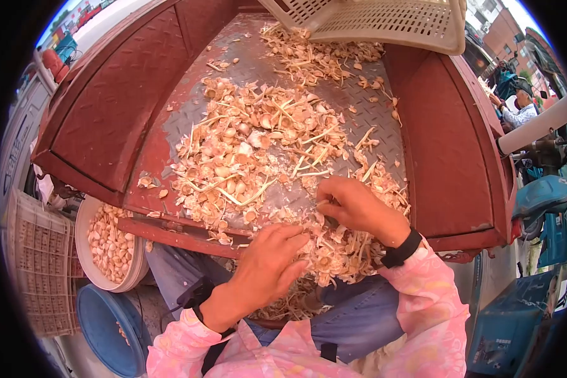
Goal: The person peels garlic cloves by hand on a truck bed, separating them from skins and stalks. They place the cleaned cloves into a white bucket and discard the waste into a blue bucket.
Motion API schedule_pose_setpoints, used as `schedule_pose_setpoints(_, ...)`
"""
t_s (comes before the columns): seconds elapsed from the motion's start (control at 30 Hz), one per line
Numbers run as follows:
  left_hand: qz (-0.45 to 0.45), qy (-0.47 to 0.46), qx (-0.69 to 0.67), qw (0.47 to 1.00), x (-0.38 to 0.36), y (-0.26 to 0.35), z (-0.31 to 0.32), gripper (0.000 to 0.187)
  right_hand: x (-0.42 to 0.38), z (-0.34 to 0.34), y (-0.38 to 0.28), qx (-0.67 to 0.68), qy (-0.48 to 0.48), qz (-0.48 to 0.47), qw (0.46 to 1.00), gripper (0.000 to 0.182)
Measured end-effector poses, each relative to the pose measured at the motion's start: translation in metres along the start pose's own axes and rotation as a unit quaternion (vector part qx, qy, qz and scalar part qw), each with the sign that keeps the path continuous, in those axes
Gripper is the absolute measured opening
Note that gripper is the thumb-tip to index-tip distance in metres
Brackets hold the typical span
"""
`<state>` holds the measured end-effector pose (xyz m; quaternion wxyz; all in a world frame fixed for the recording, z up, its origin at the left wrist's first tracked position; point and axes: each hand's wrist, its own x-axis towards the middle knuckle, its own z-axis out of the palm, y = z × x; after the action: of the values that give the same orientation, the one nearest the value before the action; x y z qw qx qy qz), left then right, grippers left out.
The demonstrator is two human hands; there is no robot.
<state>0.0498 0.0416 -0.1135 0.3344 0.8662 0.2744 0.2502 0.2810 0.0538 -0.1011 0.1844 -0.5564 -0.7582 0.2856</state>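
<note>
A heap of garlic cloves and dry husks [233, 145] with pale stalks lies on the metal bed [372, 113] of a red cart. At the near edge my left hand [268, 264] rests over the husks, its fingers stretched out and the thumb apart, nothing visible in it. My right hand [362, 208] is just above the heap's near right side, fingers curled toward the thumb; whatever they pinch is hidden. Below and between the hands, a thick pile of husks [327, 258] spills over the edge toward my lap.
Left of my legs stand a white bucket [137, 268] of garlic cloves and a blue bucket [107, 321]. A plastic crate [41, 252] is beside them. Red side panels [447, 151] flank the bed. A beige basket [390, 25] tilts at the back. Another person [521, 110] is at far right.
</note>
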Motion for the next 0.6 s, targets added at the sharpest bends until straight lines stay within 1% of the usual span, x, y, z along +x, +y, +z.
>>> schedule_pose_setpoints(0.03, -0.066, 0.036, -0.113, 0.991, -0.002, 0.008, -0.003, 0.035, 0.002, -0.005, -0.007, 0.056, -0.005, 0.0, 0.998, 0.012)
schedule_pose_setpoints(0.07, -0.13, 0.072, -0.225, 0.963, -0.002, 0.011, -0.005, 0.035, 0.003, -0.007, -0.015, 0.069, 0.007, -0.046, 0.997, 0.011)
schedule_pose_setpoints(0.1, -0.191, 0.062, -0.368, 0.908, 0.0, 0.004, 0.0, 0.034, 0.002, -0.004, -0.026, 0.082, 0.018, -0.092, 0.992, 0.011)
schedule_pose_setpoints(0.13, -0.212, 0.039, -0.497, 0.841, 0.002, -0.002, 0.001, 0.033, 0.001, 0.0, -0.037, 0.096, 0.027, -0.138, 0.985, 0.01)
schedule_pose_setpoints(0.17, -0.227, 0.013, -0.614, 0.756, 0.004, -0.007, 0.002, 0.032, 0.002, 0.003, -0.047, 0.096, 0.023, -0.163, 0.982, 0.009)
schedule_pose_setpoints(0.2, -0.236, -0.016, -0.717, 0.656, 0.005, -0.012, 0.002, 0.032, 0.004, 0.003, -0.051, 0.097, 0.015, -0.153, 0.983, 0.008)
schedule_pose_setpoints(0.23, -0.223, 0.001, -0.729, 0.646, 0.003, -0.013, 0.004, 0.031, 0.005, 0.003, -0.054, 0.1, 0.01, -0.142, 0.985, 0.008)
schedule_pose_setpoints(0.27, -0.234, 0.018, -0.74, 0.631, 0.0, -0.017, 0.006, 0.03, 0.007, 0.003, -0.057, 0.102, 0.004, -0.131, 0.986, 0.008)
schedule_pose_setpoints(0.3, -0.243, 0.037, -0.75, 0.614, -0.003, -0.021, 0.006, 0.029, 0.009, 0.002, -0.056, 0.199, -0.041, -0.085, 0.975, 0.01)
schedule_pose_setpoints(0.33, -0.252, 0.058, -0.76, 0.596, -0.005, -0.025, 0.003, 0.029, 0.014, 0.0, -0.057, 0.19, -0.031, -0.075, 0.978, 0.011)
schedule_pose_setpoints(0.4, -0.253, 0.064, -0.769, 0.583, -0.01, -0.033, -0.007, 0.027, 0.024, -0.006, -0.059, 0.168, -0.012, -0.056, 0.984, 0.013)
schedule_pose_setpoints(0.43, -0.254, 0.063, -0.774, 0.576, -0.012, -0.036, -0.011, 0.026, 0.034, -0.002, -0.045, 0.176, 0.055, -0.005, 0.983, 0.014)
schedule_pose_setpoints(0.47, -0.256, 0.074, -0.767, 0.584, -0.013, -0.036, -0.019, 0.025, 0.047, -0.002, -0.015, 0.099, 0.156, -0.002, 0.983, 0.018)
schedule_pose_setpoints(0.5, -0.255, 0.085, -0.759, 0.593, -0.012, -0.031, -0.031, 0.025, 0.059, -0.009, 0.015, 0.019, 0.254, -0.002, 0.967, 0.023)
schedule_pose_setpoints(0.53, -0.253, 0.1, -0.751, 0.602, -0.011, -0.026, -0.043, 0.024, 0.064, -0.021, 0.034, -0.088, 0.239, 0.018, 0.967, 0.03)
schedule_pose_setpoints(0.57, -0.274, 0.109, -0.738, 0.607, -0.01, -0.022, -0.051, 0.023, 0.067, -0.028, 0.046, -0.192, 0.218, 0.037, 0.956, 0.038)
schedule_pose_setpoints(0.6, -0.271, 0.094, -0.738, 0.611, -0.011, -0.024, -0.052, 0.025, 0.071, -0.025, 0.051, -0.188, 0.184, 0.026, 0.964, 0.04)
